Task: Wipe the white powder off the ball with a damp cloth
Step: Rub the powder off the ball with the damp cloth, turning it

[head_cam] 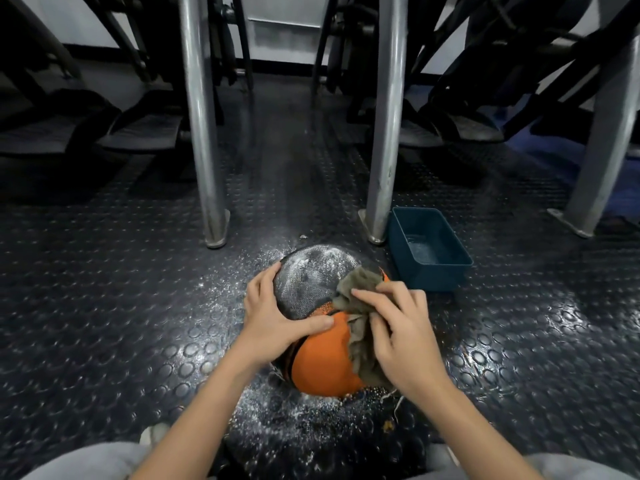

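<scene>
An orange and black ball [322,362] lies on the dark studded floor in front of me. Its far black panel is dusted with white powder, while the near orange panel looks clean. My left hand [273,317] clasps the ball's left side, thumb lying across the top and fingers curved round the black panel. My right hand [398,330] presses a crumpled grey-brown cloth [360,317] against the ball's right side, fingers curled over the cloth.
A dark teal plastic tub [429,251] holding a little water stands just right of and behind the ball. Two metal posts [204,133] [384,133] rise behind the ball, with black exercise machines beyond. White powder [277,410] is scattered on the floor around the ball.
</scene>
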